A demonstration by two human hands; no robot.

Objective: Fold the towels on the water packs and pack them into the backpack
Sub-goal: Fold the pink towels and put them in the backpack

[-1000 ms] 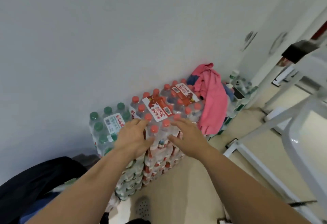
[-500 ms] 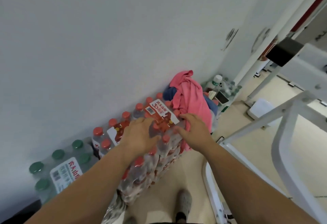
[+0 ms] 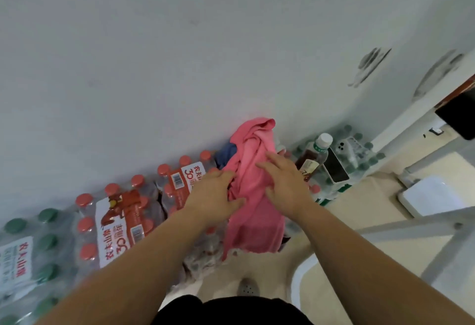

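Note:
A crumpled pink towel (image 3: 253,224) lies over the red-capped water packs (image 3: 120,219) by the wall and hangs down their front. A blue towel (image 3: 226,152) peeks out behind it. My left hand (image 3: 214,197) touches the pink towel's left edge, fingers fairly straight and thumb lying on the cloth. Over the towel's upper right part, my right hand (image 3: 286,183) rests flat with its fingers spread. The backpack is out of view.
A green-capped water pack (image 3: 28,252) sits at far left. To the right of the towel stand a white-capped tea bottle (image 3: 312,161), a dark phone (image 3: 335,169) and more green-capped bottles (image 3: 359,150). A white metal frame (image 3: 411,224) crosses the right side; a white flat device (image 3: 434,196) lies on the floor.
I have moved right along the packs. Both hands left the red-capped bottles and now lie on the pink towel. The dark bag at lower left has dropped out of view.

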